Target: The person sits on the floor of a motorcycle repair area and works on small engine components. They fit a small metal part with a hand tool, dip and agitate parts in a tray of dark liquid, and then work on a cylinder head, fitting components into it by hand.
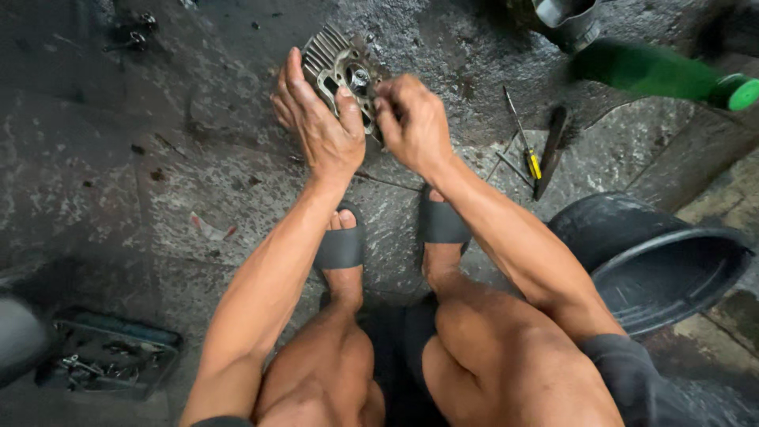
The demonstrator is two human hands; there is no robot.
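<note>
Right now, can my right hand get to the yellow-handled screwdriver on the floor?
Probably yes: the right hand is at the finned engine part, and bare floor lies between it and the screwdriver.

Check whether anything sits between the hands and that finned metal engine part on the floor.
Nothing visible does. The left hand already holds the finned engine part by its side, and the right hand pinches at its middle. The screwdriver and green bottle lie off to the right.

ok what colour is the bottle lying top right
Green, with a lighter green cap; the bottle shows in the head view.
</note>
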